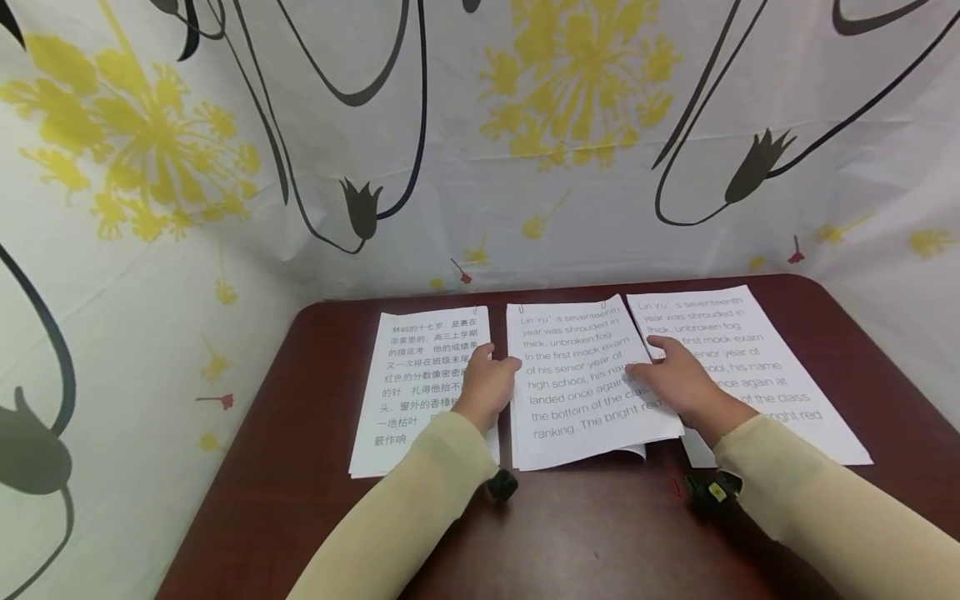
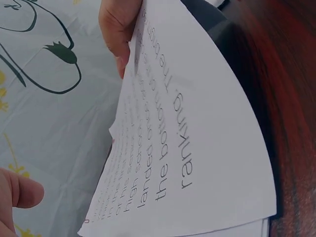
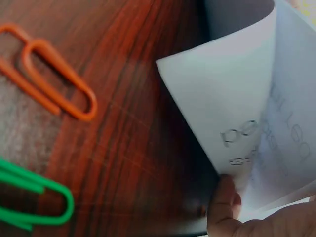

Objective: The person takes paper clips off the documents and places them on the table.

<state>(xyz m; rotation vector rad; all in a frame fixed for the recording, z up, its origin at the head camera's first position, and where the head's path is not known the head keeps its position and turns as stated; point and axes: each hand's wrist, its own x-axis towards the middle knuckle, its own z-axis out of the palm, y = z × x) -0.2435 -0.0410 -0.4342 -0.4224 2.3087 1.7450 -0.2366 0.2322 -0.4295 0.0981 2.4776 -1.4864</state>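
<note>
Three printed paper stacks lie side by side on the table. My right hand [image 1: 678, 383] pinches the right edge of the middle stack [image 1: 577, 392], whose lower right corner is lifted. In the right wrist view, a page [image 3: 217, 84] of it curls above the fingers [image 3: 224, 202]. My left hand [image 1: 483, 387] is at the middle stack's left edge, over the right side of the stack with Chinese text [image 1: 405, 400]. Its thumb [image 2: 24, 192] stands apart from the paper in the left wrist view; its other fingers are mostly hidden.
The right stack [image 1: 780, 400], with English text, lies partly beneath my right hand. Paper clips sit at the top edges of the left and middle stacks. An orange paper clip [image 3: 59, 74] and a green paper clip [image 3: 37, 195] appear near the right wrist. A patterned cloth [image 1: 465, 150] hangs behind the table [image 1: 570, 533].
</note>
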